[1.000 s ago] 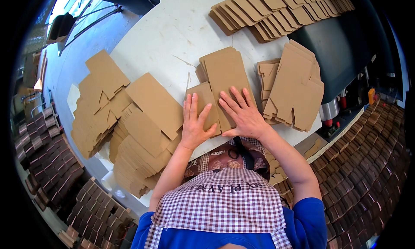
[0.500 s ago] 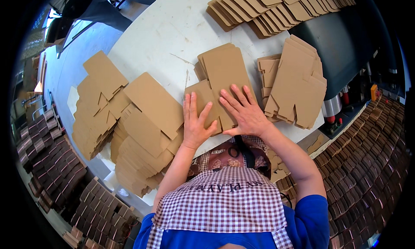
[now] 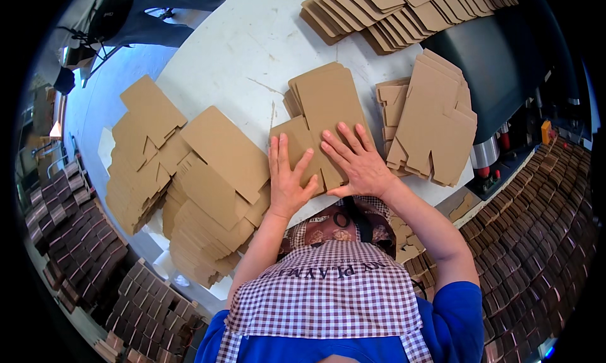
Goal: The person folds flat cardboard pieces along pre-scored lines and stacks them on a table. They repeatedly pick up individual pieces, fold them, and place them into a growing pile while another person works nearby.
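Note:
In front of me a small stack of folded brown cardboard box blanks (image 3: 325, 95) lies on the white table (image 3: 221, 73). My left hand (image 3: 290, 183) rests on the stack's lower left part, fingers and thumb spread. Flat on its lower right part is my right hand (image 3: 363, 170), fingers apart and thumb pointing toward the left hand. Neither hand grips anything. Just right of my right hand stands another stack of cardboard blanks (image 3: 435, 120). Left of my left hand, unfolded-looking blanks (image 3: 221, 152) lie fanned in a large overlapping pile.
A further pile of blanks (image 3: 145, 136) sits at the table's left edge. Overlapping rows of folded cardboard (image 3: 404, 13) lie at the far right, near a dark green machine surface (image 3: 492, 66). Bundled cardboard stacks (image 3: 536, 237) fill the right side. Someone's legs (image 3: 151, 22) show at top left.
The person at top left has shifted, with more of the legs and a dark shoe-like shape showing. My hands stay spread on the stack, almost unmoved.

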Action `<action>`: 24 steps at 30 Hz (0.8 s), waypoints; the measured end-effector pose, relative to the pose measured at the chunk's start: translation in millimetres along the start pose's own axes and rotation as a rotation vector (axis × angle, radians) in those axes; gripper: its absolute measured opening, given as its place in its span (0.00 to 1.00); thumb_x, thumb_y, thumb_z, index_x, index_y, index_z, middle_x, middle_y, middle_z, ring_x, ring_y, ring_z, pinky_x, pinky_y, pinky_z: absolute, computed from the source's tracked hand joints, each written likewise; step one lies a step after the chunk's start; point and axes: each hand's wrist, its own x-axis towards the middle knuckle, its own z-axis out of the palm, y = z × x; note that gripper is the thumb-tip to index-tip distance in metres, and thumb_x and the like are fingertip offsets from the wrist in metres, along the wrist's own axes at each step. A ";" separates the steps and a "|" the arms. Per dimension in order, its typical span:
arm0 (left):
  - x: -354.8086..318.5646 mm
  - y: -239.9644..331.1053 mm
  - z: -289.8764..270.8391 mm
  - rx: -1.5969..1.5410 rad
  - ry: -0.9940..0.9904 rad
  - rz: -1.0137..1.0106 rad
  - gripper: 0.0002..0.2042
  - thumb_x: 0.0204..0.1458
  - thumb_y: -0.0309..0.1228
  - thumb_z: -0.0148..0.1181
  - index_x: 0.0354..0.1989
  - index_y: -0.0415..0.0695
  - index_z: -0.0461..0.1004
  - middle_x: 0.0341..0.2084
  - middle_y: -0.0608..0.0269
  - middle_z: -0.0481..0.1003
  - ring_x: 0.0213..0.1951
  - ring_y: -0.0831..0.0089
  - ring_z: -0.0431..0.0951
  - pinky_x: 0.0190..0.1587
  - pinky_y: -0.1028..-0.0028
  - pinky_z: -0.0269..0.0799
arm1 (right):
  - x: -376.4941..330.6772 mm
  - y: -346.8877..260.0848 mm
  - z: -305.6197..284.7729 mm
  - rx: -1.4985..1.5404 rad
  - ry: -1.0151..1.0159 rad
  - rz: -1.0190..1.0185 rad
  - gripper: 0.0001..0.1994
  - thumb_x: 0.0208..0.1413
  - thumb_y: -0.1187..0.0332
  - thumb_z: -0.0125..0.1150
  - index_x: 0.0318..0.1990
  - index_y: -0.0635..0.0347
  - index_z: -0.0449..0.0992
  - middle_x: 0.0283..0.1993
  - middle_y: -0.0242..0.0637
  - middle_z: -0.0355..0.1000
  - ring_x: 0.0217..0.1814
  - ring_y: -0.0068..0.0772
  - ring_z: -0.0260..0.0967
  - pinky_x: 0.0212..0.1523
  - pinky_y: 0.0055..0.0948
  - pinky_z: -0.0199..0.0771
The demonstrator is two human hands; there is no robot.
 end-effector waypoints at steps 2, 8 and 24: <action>0.2 -0.2 -1.4 0.002 -0.010 0.004 0.32 0.45 0.35 0.66 0.63 0.55 0.70 0.72 0.38 0.47 0.72 0.35 0.44 0.69 0.38 0.47 | -0.6 0.1 -0.5 0.010 -0.007 0.002 0.55 0.45 0.28 0.56 0.74 0.57 0.54 0.80 0.37 0.42 0.82 0.51 0.29 0.78 0.57 0.23; 0.9 -1.2 -0.5 0.032 -0.011 0.017 0.32 0.45 0.36 0.65 0.64 0.56 0.69 0.72 0.37 0.47 0.72 0.34 0.45 0.69 0.37 0.48 | -0.9 -0.3 -1.2 0.026 -0.016 0.004 0.54 0.46 0.28 0.55 0.74 0.57 0.53 0.80 0.37 0.42 0.83 0.52 0.29 0.78 0.58 0.23; 6.0 7.4 -6.0 0.224 -0.074 -0.110 0.28 0.52 0.41 0.59 0.65 0.60 0.69 0.71 0.43 0.52 0.72 0.43 0.50 0.67 0.39 0.51 | 2.4 -7.8 -4.0 -0.013 -0.043 0.005 0.55 0.45 0.29 0.57 0.73 0.59 0.54 0.80 0.39 0.42 0.82 0.54 0.29 0.77 0.58 0.24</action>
